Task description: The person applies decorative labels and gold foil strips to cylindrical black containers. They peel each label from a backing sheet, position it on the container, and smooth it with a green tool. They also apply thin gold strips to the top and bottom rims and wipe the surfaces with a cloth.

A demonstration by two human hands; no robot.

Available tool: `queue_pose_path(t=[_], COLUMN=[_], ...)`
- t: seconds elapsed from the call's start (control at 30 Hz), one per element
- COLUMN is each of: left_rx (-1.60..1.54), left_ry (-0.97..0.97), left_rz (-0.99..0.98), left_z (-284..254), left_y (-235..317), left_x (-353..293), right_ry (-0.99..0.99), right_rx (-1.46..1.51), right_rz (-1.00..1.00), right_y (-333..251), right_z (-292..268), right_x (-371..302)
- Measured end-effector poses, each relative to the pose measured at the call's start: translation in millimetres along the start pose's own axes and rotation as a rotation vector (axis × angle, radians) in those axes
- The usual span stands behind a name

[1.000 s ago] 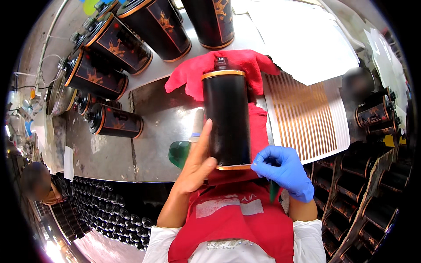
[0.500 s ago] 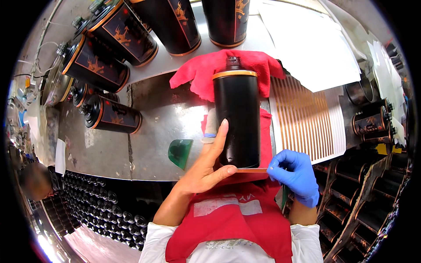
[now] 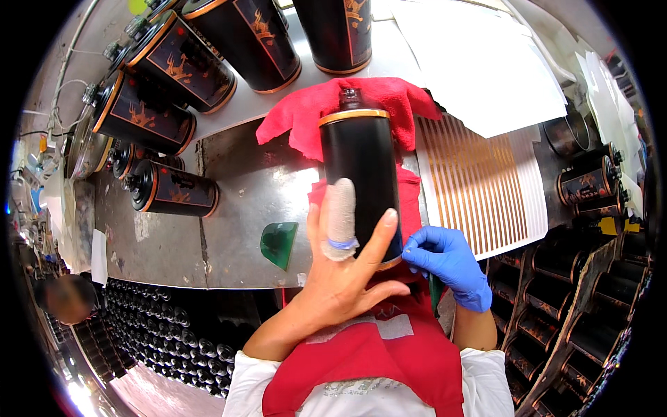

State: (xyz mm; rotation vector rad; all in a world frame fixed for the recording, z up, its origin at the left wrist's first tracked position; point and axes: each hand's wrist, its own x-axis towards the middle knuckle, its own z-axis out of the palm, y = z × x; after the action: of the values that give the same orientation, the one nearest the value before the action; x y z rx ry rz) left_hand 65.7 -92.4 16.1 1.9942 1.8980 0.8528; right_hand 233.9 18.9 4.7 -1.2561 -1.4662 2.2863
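A black bottle [image 3: 358, 160] lies on a red cloth, its glass neck pointing away from me and an orange-copper band around its shoulder. My left hand [image 3: 340, 271] is spread against its near left side, fingers apart, one finger wrapped in a pale sleeve with a blue band. A thin copper-coloured strip [image 3: 390, 263] runs along the bottle's near base edge. At the strip's right end my right hand [image 3: 448, 263], in a blue glove, pinches with closed fingers. A green scraper [image 3: 435, 292] juts from under that hand. The strip's far side is hidden.
A white sheet of copper strips [image 3: 479, 187] lies right of the bottle, below white paper [image 3: 486, 69]. Another green scraper [image 3: 279, 244] rests on the metal table [image 3: 243, 174]. Decorated black bottles [image 3: 177, 59] stand far left; one [image 3: 174, 187] lies nearer. Racks [image 3: 556, 306] hold more bottles at right.
My left hand has moved up onto the bottle's side and its fingers have spread. The strip, earlier stretched straight to the right hand, now lies along the base edge. The right hand has shifted closer.
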Motion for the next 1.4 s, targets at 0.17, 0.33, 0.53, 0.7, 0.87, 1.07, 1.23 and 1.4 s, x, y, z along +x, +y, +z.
queue_pose_path(t=[0.17, 0.33, 0.53, 0.7, 0.87, 1.07, 1.23, 1.4], left_rx=[0.146, -0.094, -0.534, -1.32, -1.296, -1.15, -1.629, -1.338], left_ry=[0.075, 0.064, -0.064, 0.12, 0.134, 0.122, 0.148, 0.155], left_rz=[0.036, -0.06, -0.2, -0.206, -0.319, -0.366, -0.226, -0.345], left_z=[10, 11, 16, 10, 15, 14, 12, 11], left_y=[-2, -17, -52, -31, -18, -17, -32, -19], left_x=[10, -8, -37, -26, -20, -19, -14, -11], right_ry=[-0.077, -0.068, -0.057, -0.074, -0.062, -0.049, -0.056, -0.028], right_rx=[0.059, 0.032, 0.063, 0.095, 0.119, 0.117, 0.095, 0.087], right_rz=[0.022, 0.049, 0.002, 0.003, -0.019, -0.042, -0.041, -0.06], right_y=[2, 1, -1, -1, 5, 4, 4, 6], right_z=[-3, -6, -3, 4, 9, 12, 11, 13], right_x=[2, 5, 2, 2, 3, 3, 3, 4])
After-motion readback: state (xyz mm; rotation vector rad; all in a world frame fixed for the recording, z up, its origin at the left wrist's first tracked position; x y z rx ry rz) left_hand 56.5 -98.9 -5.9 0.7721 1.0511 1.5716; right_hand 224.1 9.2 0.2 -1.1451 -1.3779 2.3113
